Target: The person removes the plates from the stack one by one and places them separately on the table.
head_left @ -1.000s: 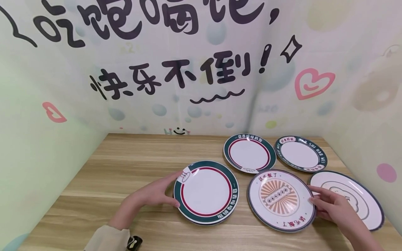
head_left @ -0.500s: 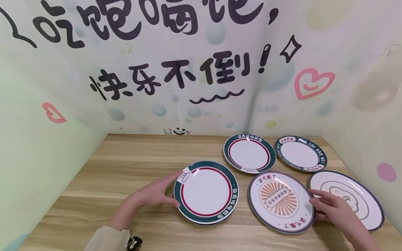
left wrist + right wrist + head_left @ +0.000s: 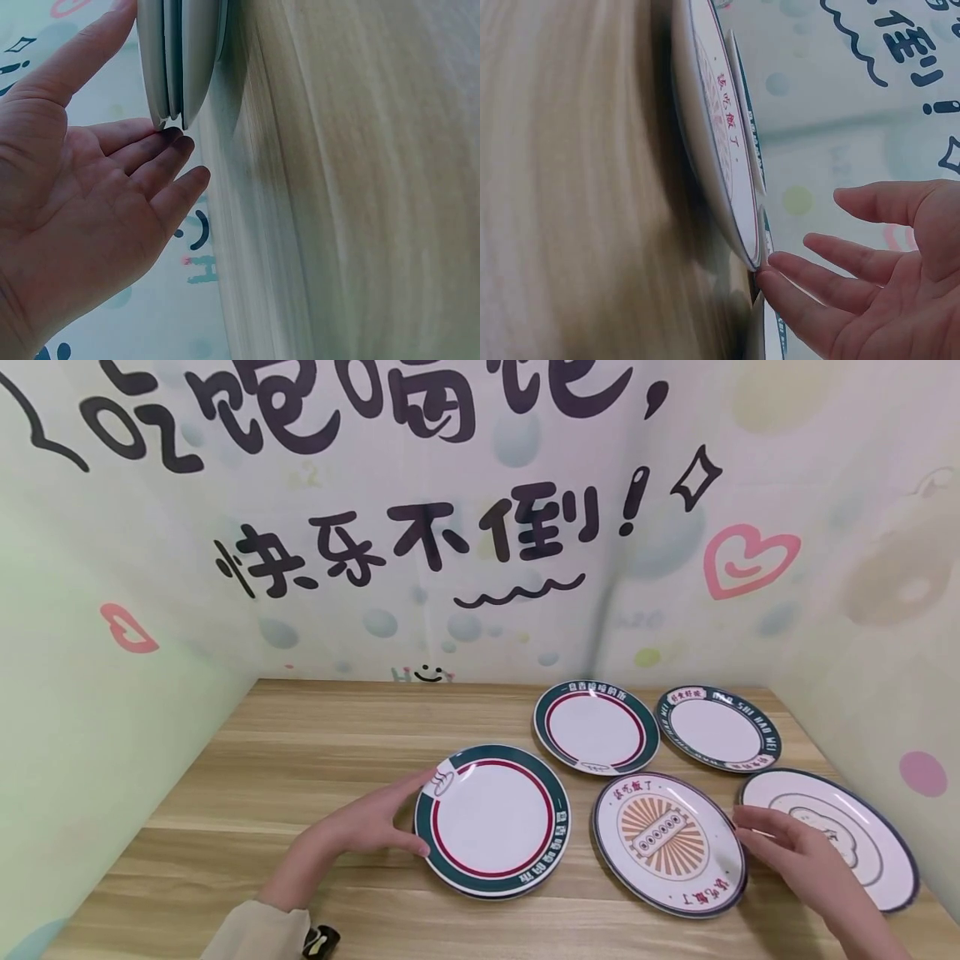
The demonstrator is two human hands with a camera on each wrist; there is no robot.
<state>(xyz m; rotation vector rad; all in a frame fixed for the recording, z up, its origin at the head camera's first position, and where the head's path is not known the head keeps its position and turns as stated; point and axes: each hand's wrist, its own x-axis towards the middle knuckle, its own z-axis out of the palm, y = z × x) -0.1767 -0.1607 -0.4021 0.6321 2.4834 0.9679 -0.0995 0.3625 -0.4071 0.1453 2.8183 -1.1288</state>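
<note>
Your left hand point(image 3: 382, 822) at the near-left rim of a plate stack point(image 3: 491, 818), its topmost plate white with a dark green border and a red ring inside. In the left wrist view the rims lie close together; your thumb is extended over the upper side and your loosely straight fingers meet the edge, the hand wide apart rather than clenched.

Your right hand point(image 3: 798, 860), fingers extended and thumb spread, grasping nothing. Its fingertips lie at the right edge of a white plate with an orange sunburst point(image 3: 667, 843); whether they touch it cannot be told. This plate lies on the wood-grain worktop point(image 3: 262, 777), to the right of the stack and apart from it.

Behind these two, a green-bordered plate with a red ring point(image 3: 597, 728); beside it at the rear, a plate lettered HAO SHI HAO WEI point(image 3: 716, 729). Farthest right, partly hidden by your right hand, a white oval-looking plate with a central emblem point(image 3: 873, 856).

At your left forearm, a pale sleeve point(image 3: 258, 931). Beyond the worktop, a patterned backdrop point(image 3: 337, 618) with black Chinese characters point(image 3: 427, 533) and a pink heart point(image 3: 711, 564).
</note>
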